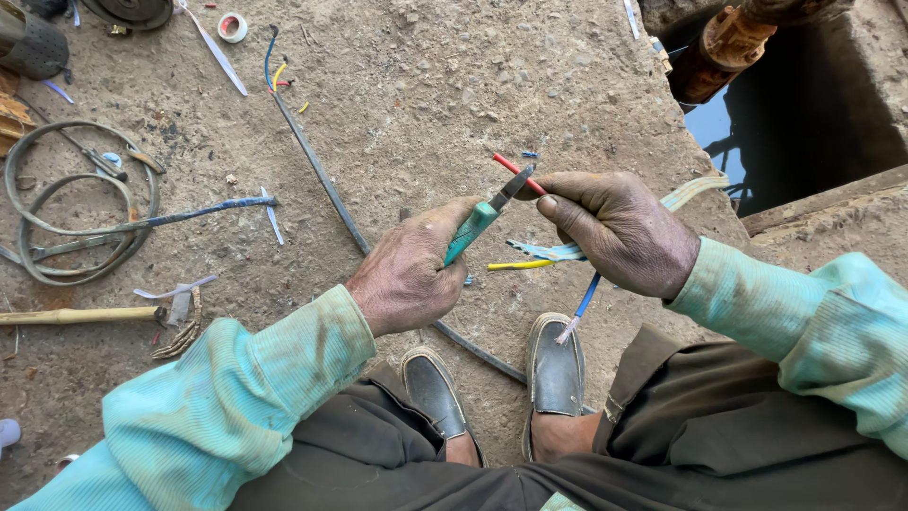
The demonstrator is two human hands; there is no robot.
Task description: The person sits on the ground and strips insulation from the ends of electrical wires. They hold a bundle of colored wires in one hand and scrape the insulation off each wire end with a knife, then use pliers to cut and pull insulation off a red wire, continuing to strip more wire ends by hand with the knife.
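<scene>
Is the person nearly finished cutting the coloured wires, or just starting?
Somewhere in the middle, it seems. Small cut bits of sheath already lie on the ground. Right now the left hand works the green-handled pliers on the red wire, which the right hand holds. The yellow wire and blue wire look untouched, so they probably remain.

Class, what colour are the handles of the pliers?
Teal-green handles, held in the left hand; head view.
</scene>
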